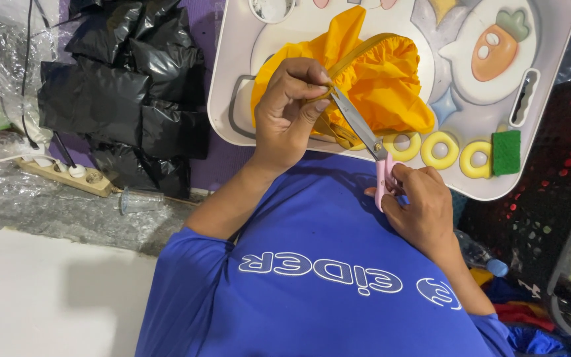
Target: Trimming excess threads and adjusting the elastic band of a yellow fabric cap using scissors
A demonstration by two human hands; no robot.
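You have yellow cloth (378, 86) with a gathered elastic hem bunched on the white tray, one edge lifted. Pink-handled scissors (365, 135) point blades up-left, their tips at that raised hem.

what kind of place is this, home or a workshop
Probably an informal home sewing or craft corner, not a proper workshop. The left hand pinches yellow fabric while the right hand works pink-handled scissors over a decorated tray; black plastic bags lie nearby.
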